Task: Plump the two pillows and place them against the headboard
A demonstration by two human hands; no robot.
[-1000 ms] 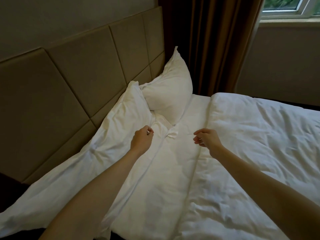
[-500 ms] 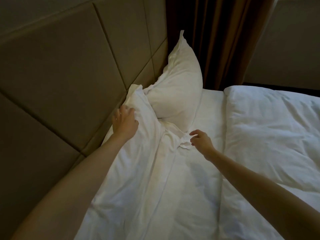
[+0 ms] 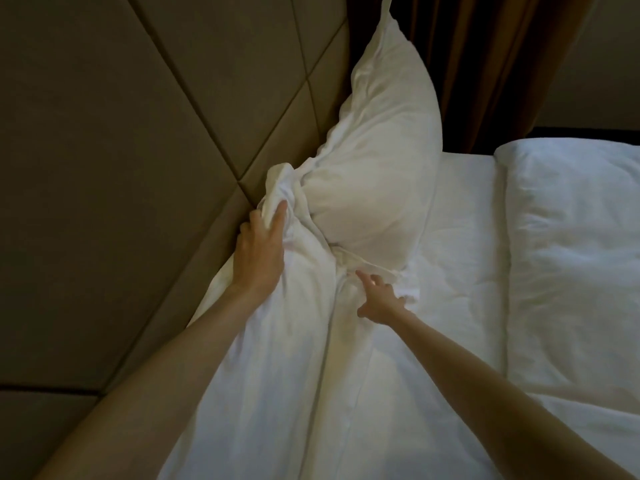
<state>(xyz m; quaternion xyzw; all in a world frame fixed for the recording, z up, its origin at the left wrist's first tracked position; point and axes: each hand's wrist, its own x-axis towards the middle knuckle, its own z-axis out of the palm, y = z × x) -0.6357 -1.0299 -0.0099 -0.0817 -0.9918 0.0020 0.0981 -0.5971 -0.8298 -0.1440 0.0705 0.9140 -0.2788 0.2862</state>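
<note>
Two white pillows lie along the padded brown headboard [image 3: 121, 168]. The far pillow [image 3: 377, 161] stands plump and upright against it, one corner pointing up. The near pillow [image 3: 277, 358] lies flatter and slumped, running from the far pillow down toward me. My left hand [image 3: 258, 251] grips the near pillow's bunched upper corner beside the headboard. My right hand [image 3: 379, 299] has its fingers on the near pillow's other top corner, where it meets the far pillow; its grip is partly hidden by cloth.
A folded white duvet [image 3: 571, 271] covers the right side of the bed, with a strip of white sheet [image 3: 464, 254] between it and the pillows. A brown curtain [image 3: 485, 64] hangs behind the far pillow.
I have leaned in closer. My left hand slid up the near pillow to its top corner and closed on it. My right hand moved onto the pillow's inner corner.
</note>
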